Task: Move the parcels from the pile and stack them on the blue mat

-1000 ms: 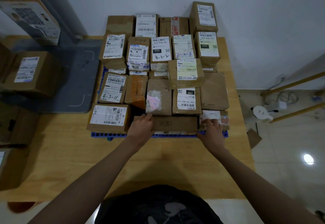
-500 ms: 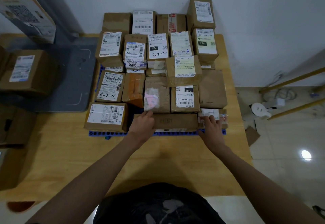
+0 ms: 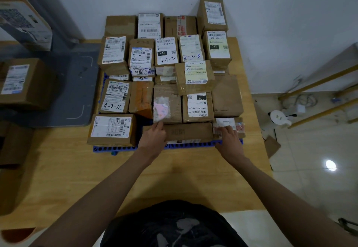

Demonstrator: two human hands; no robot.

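Several brown cardboard parcels with white labels are stacked in rows on the blue mat [image 3: 116, 147], whose front edge shows on the wooden table [image 3: 77, 169]. A long flat brown parcel [image 3: 188, 131] lies along the mat's front edge. My left hand [image 3: 155, 140] grips its left end, thumb on top. My right hand [image 3: 229, 143] rests at its right end, fingers touching a small parcel with a white label [image 3: 230, 123]. A parcel labelled 502-602-12 [image 3: 111, 128] sits to the left of my left hand.
More cardboard boxes [image 3: 23, 82] sit at the left on and around a grey tray [image 3: 77, 84]. A white wall stands behind the stack. To the right the table ends above a tiled floor with cables, a white device [image 3: 279, 117] and yellow bars.
Both hands slid slightly further onto the ends of the long flat parcel, pressing it in against the row behind. The stack itself has not shifted.
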